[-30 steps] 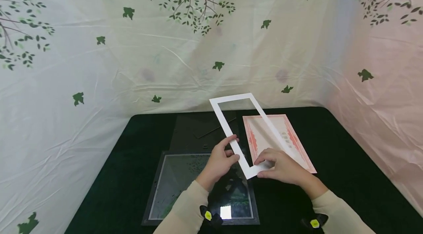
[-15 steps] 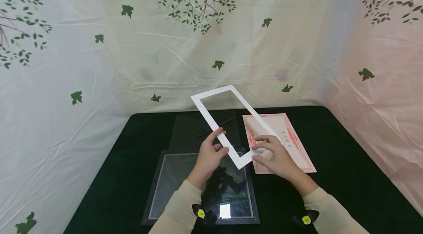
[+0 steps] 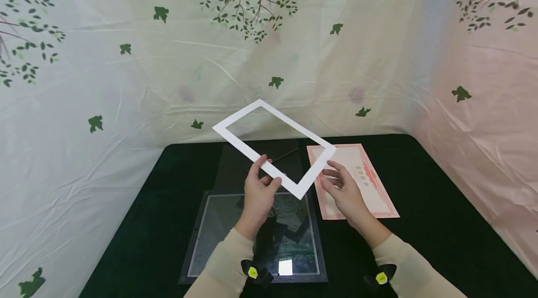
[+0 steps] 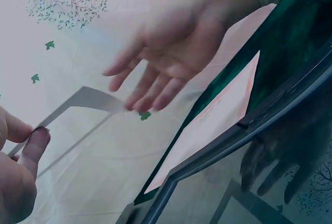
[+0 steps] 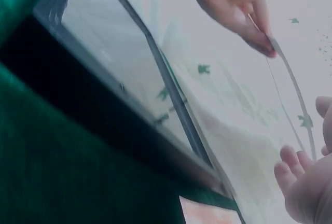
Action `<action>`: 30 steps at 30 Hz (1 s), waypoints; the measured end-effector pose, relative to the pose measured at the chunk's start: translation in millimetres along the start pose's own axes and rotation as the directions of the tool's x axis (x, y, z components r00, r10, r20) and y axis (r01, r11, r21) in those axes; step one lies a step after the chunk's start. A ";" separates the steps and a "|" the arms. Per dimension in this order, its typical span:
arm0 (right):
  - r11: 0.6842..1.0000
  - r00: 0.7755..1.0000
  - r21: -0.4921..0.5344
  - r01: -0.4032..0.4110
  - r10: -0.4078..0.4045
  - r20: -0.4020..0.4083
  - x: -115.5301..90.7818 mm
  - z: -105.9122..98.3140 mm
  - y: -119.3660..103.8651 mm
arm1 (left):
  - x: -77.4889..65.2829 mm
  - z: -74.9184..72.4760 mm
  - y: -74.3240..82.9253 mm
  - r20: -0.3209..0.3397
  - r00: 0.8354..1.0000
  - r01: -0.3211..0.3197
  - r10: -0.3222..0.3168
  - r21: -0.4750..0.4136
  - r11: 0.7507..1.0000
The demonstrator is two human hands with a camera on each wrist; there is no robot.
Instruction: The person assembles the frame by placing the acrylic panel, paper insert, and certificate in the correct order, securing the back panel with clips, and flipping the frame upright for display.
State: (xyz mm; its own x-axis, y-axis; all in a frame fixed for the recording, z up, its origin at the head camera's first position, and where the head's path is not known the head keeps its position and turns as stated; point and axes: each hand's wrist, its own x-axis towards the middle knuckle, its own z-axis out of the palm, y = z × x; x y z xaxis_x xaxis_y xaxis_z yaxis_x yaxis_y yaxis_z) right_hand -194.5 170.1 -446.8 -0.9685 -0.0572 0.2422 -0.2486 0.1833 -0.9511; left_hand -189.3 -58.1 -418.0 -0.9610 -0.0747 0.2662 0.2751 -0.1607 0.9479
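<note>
My left hand pinches one long side of a white rectangular mat board, thumb on the near face. The mat is held up in the air, tilted, with its window see-through. Close by its right-hand corner is my right hand, fingers spread and loosely bent, gripping nothing. In the left wrist view this right hand is blurred, and I cannot tell whether a fingertip touches the mat's edge. Below the hands lies a dark picture frame with a shiny glass pane.
Right of the picture frame, a certificate with a pink border lies on the dark green tabletop. A dark flat panel lies behind the frame, with a thin dark strip across it. Leaf-printed curtains stand around the table.
The mat has turned counterclockwise and moved up and left in my left hand. My right hand has let go of its short side, and its fingers have spread.
</note>
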 end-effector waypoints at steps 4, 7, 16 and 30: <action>0.988 1.000 0.153 -0.018 0.015 0.024 1.0 15.3 -5.5 | -2.0 6.4 -1.4 -0.049 0.999 -0.019 0.019 0.003 1.000; 0.975 1.000 0.222 -0.024 0.025 -0.003 1.6 25.0 -9.3 | -3.9 10.0 -3.9 -0.048 0.999 -0.008 0.009 0.013 1.000; 0.956 0.996 0.293 -0.020 0.044 -0.076 0.2 34.1 -12.1 | -15.3 0.9 7.7 0.009 1.000 0.025 -0.026 0.126 0.992; 0.950 0.999 0.311 -0.037 0.038 0.003 -5.1 24.1 -7.3 | 3.6 -81.3 12.8 -0.078 0.997 0.006 0.020 0.327 0.945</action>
State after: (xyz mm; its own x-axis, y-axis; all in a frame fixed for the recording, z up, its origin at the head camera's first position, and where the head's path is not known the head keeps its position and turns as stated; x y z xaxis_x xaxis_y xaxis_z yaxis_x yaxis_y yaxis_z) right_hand -187.5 145.4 -445.7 -0.9772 -0.0537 0.2055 -0.1973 -0.1287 -0.9718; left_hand -186.9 -140.4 -419.1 -0.9501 -0.1546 0.2708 0.2446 0.1694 0.9547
